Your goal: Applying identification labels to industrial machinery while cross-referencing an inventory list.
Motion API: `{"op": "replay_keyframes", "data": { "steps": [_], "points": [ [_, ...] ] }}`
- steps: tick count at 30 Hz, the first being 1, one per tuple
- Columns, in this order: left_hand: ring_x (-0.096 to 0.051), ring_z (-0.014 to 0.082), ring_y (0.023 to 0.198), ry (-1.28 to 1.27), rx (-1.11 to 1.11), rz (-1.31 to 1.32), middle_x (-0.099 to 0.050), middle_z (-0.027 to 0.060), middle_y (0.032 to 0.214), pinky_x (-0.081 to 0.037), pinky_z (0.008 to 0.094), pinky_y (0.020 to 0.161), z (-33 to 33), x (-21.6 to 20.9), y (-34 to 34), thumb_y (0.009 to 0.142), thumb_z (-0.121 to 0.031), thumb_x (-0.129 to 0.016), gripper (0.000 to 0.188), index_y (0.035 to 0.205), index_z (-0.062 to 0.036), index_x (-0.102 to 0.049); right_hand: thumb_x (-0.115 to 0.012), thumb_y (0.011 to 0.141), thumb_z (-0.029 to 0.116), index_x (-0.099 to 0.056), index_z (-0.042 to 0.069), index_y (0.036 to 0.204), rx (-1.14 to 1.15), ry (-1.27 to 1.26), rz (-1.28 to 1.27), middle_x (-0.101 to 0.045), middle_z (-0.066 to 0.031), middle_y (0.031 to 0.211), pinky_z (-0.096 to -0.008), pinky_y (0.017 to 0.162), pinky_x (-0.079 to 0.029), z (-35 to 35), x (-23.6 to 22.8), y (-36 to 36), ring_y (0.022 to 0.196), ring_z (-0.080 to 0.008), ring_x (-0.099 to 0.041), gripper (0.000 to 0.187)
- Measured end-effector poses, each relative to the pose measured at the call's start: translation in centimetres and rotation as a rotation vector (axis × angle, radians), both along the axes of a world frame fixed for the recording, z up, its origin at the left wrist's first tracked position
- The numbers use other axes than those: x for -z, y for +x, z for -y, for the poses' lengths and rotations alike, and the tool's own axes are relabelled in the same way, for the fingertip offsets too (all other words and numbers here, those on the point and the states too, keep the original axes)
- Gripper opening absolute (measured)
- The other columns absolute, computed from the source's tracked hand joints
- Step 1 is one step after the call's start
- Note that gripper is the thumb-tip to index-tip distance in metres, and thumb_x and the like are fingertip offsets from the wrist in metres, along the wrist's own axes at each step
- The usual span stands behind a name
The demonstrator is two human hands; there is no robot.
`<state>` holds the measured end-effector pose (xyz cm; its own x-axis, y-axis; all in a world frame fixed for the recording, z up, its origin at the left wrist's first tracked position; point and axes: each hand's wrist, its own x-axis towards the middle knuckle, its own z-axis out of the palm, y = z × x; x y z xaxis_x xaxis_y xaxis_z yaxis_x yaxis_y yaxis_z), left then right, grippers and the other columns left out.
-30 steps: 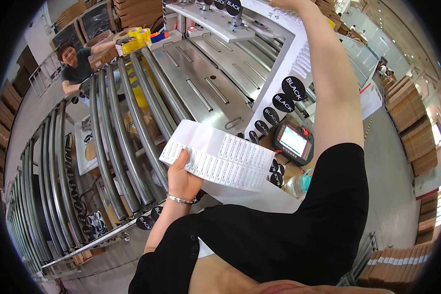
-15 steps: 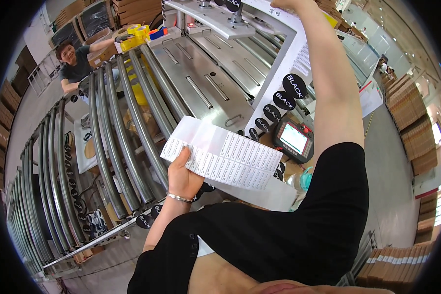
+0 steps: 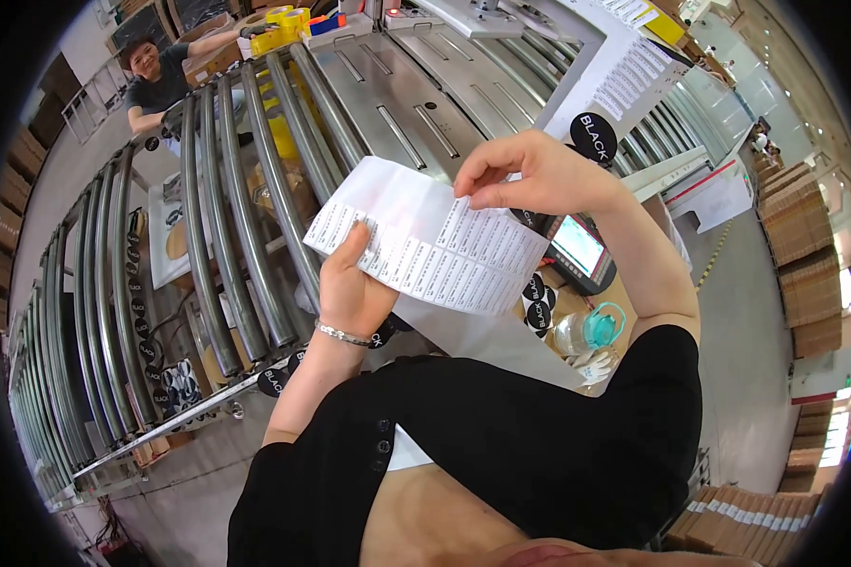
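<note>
My left hand (image 3: 357,285) grips a white sheet of small printed labels (image 3: 425,269) by its left part, thumb on top and the other fingers beneath. Part of the sheet's upper side is bare backing where no labels sit. At the sheet's far edge is my right hand (image 3: 539,175), its thumb and forefinger pinched on a label at the border of the bare area. Whether that label is lifted off the backing is too small to tell.
A roller conveyor (image 3: 208,227) runs along the left, beside a flat metal plate (image 3: 416,104). A white machine frame (image 3: 624,76) carries label strips. Right of the sheet are a handheld control screen (image 3: 577,244) and a clear bottle with a teal lid (image 3: 600,329). A co-worker (image 3: 156,80) stands beyond the rollers.
My right hand has come down from the top of the machine frame to the label sheet and pinches at its labels. My left hand still holds the sheet, now slightly higher in view.
</note>
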<state>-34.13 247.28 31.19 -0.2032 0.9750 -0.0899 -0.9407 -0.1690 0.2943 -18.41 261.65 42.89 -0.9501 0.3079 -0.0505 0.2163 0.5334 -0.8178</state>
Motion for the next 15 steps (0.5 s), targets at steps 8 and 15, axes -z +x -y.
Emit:
{"op": "replay_keyframes", "data": {
  "steps": [8,15],
  "points": [
    [-0.040,0.0300,0.118,0.024,0.007,-0.013,-0.041,0.0148,0.127,-0.031,0.0443,0.100,1.1,-0.3,0.1,0.090,-0.015,-0.036,0.040,0.128,-0.0019,-0.031,-0.064,0.074,0.002,-0.063,0.001,0.087,0.073,-0.083,-0.061,-0.063,-0.0023,0.081,-0.0216,0.073,-0.045,1.6,0.9,-0.4,0.077,-0.0081,-0.057,0.013],
    [-0.041,0.0293,0.118,0.040,-0.024,-0.024,-0.043,0.0141,0.126,-0.032,0.0434,0.099,1.8,-0.3,0.3,0.089,-0.013,-0.038,0.040,0.127,-0.0019,-0.032,-0.067,0.071,0.005,-0.063,0.002,0.083,0.049,0.255,-0.091,-0.063,-0.0038,0.075,-0.0243,0.068,-0.046,3.0,0.0,-0.4,0.073,-0.0113,-0.059,0.013]
  ]
}}
